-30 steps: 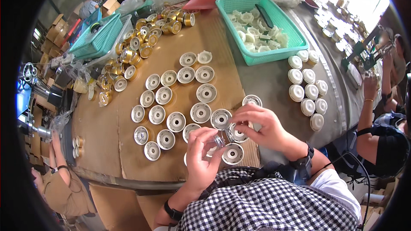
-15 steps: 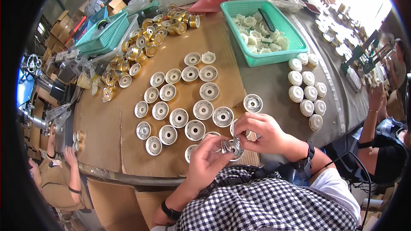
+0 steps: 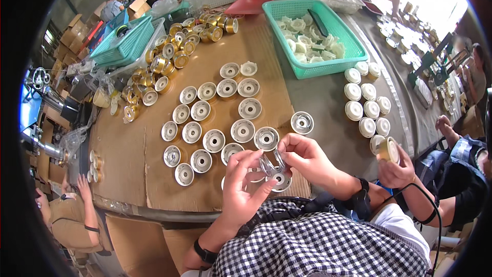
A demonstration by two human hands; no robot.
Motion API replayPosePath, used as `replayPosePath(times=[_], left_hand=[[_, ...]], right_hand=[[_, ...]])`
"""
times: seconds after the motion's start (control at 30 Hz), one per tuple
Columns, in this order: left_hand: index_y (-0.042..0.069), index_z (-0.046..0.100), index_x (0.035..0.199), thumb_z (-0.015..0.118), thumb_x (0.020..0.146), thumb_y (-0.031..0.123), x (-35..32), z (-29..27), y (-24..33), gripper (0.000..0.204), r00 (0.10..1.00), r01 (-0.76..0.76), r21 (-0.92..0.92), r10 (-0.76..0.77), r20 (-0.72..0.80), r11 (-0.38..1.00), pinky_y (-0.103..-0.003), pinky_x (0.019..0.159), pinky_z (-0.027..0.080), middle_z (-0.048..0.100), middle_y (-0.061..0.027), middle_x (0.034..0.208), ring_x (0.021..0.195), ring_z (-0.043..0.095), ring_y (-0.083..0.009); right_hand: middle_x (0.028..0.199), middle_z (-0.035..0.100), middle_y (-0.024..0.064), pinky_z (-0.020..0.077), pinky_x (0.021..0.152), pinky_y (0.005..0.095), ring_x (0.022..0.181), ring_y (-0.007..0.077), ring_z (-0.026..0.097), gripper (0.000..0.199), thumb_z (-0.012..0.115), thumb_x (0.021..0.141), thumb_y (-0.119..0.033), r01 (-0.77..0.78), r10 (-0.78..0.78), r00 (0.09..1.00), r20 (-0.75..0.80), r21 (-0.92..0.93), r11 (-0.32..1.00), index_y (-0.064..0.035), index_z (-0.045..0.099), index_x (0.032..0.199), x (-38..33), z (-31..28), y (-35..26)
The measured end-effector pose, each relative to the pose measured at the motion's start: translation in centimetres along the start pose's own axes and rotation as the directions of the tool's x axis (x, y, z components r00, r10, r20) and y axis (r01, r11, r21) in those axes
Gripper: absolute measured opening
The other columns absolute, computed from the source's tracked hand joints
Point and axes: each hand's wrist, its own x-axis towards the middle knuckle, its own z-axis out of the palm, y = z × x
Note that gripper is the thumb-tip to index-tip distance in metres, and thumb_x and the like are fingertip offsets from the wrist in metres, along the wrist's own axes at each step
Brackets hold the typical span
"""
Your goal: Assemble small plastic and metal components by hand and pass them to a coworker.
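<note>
Thin shiny metal rings (image 3: 266, 165) sit in the fingers of my left hand (image 3: 240, 187). My right hand (image 3: 311, 163) pinches another metal ring (image 3: 280, 160) right beside them. Both hands hover over the near edge of the cardboard, above a round part (image 3: 281, 181) with a white inside. Around them stand rows of similar round white-faced cups (image 3: 242, 131) with gold sides. Shiny metal shows inside a few, such as the cup (image 3: 266, 139) just beyond my hands and the cup (image 3: 302, 123) on the grey cover. My fingers partly hide the nearest cups.
Gold cups (image 3: 182, 60) lie heaped at the far left. A green basket (image 3: 307, 72) holds white plastic parts, near white-capped pieces (image 3: 353, 92) in rows. At right a co-worker's hand (image 3: 394, 174) holds a gold, white-capped piece (image 3: 388, 150). Another person's hand (image 3: 83, 187) is at left.
My hands have drawn slightly apart, and the rings now show separately between them. From the right, a co-worker's hand has come to the capped rows with a gold piece.
</note>
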Motion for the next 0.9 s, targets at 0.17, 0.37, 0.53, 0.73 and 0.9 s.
replayPosePath(times=[0.17, 0.37, 0.53, 0.73, 0.9], left_hand=[[-0.004, 0.048, 0.144, 0.068, 0.098, 0.005, -0.1, -0.1, -0.9, 0.051, 0.998, 0.061, -0.102, -0.064, -0.025, 0.993, -0.032, 0.097, 0.055, 0.060, -0.0111, 0.132, 0.118, 0.062, -0.0183], [-0.004, 0.052, 0.143, 0.069, 0.097, 0.003, -0.1, -0.5, -0.8, 0.050, 0.999, 0.049, 0.013, -0.049, -0.006, 0.999, -0.032, 0.096, 0.055, 0.060, -0.0107, 0.129, 0.118, 0.063, -0.0180], [-0.004, 0.057, 0.138, 0.069, 0.094, -0.004, -0.1, -0.5, -0.6, 0.045, 0.998, 0.039, 0.143, -0.032, -0.048, 0.989, -0.031, 0.094, 0.056, 0.061, -0.0108, 0.125, 0.114, 0.064, -0.0182], [-0.005, 0.060, 0.128, 0.071, 0.096, 0.007, -0.5, 0.1, -1.6, 0.036, 0.981, 0.134, -0.024, -0.136, -0.138, 0.991, -0.030, 0.088, 0.056, 0.067, -0.0093, 0.115, 0.104, 0.066, -0.0156], [-0.007, 0.055, 0.132, 0.064, 0.102, 0.013, -0.9, -0.1, -1.7, 0.036, 0.988, 0.152, 0.009, -0.151, -0.027, 0.988, -0.032, 0.087, 0.058, 0.067, -0.0107, 0.116, 0.102, 0.066, -0.0162]], right_hand=[[0.101, 0.062, 0.0024, 0.0565, 0.071, 0.0264, 0.086, 0.0088, 0.063, 0.019, 0.064, 0.099, -0.004, 0.052, -0.054, 0.998, 0.036, 0.071, 0.996, 0.0005, 0.059, 0.117, 0.0, 0.5, 0.6], [0.116, 0.061, 0.0060, 0.0591, 0.088, 0.0300, 0.100, 0.0139, 0.064, 0.046, 0.077, 0.091, -0.007, 0.335, -0.291, 0.942, 0.169, -0.385, 0.860, -0.0008, 0.061, 0.134, -0.2, -0.1, -0.2], [0.112, 0.062, 0.0092, 0.0594, 0.084, 0.0301, 0.096, 0.0178, 0.066, 0.046, 0.078, 0.088, -0.004, 0.391, -0.388, 0.915, 0.111, -0.487, 0.781, -0.0020, 0.063, 0.131, -0.5, 1.1, 0.1], [0.112, 0.062, 0.0143, 0.0554, 0.082, 0.0392, 0.097, 0.0288, 0.066, 0.046, 0.076, 0.088, -0.008, 0.453, -0.498, 0.859, 0.116, -0.625, 0.636, -0.0010, 0.062, 0.131, -1.1, 1.3, 0.9], [0.119, 0.061, 0.0144, 0.0526, 0.091, 0.0457, 0.107, 0.0336, 0.063, 0.054, 0.078, 0.086, -0.013, 0.260, -0.312, 0.949, 0.039, -0.656, 0.709, -0.0047, 0.058, 0.135, -3.7, 1.7, -0.9]])
